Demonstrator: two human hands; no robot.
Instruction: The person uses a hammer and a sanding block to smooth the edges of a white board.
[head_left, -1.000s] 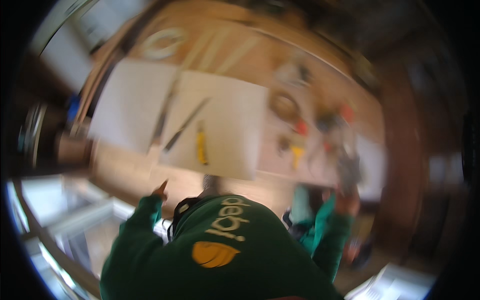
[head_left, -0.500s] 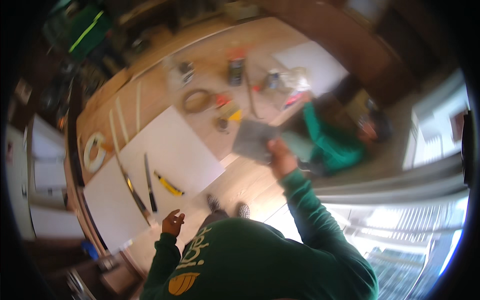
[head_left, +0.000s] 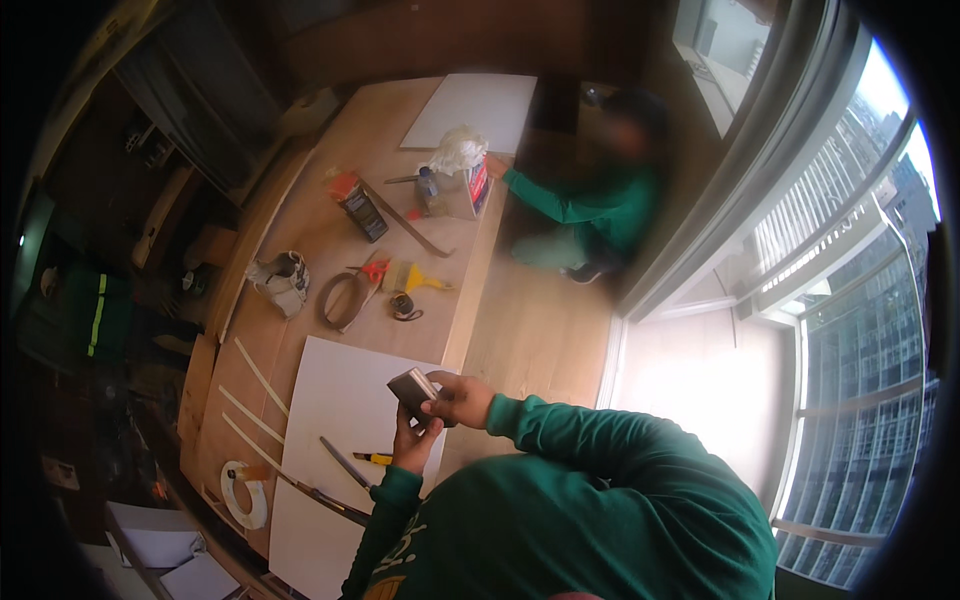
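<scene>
Over the right part of the flat white rectangular board (head_left: 335,395), both hands on a dark rectangular block-like piece (head_left: 408,387) with a pale edge: left hand (head_left: 408,446) supporting from below, fingers partly hidden; right hand (head_left: 462,402) pinching it, thumb against fingers. Step appears to be handling the piece; next move likely calls for a steady two-handed grip. Beyond the board, brown ring-shaped coil (head_left: 324,304), then yellow-handled flat brush (head_left: 428,281).
</scene>
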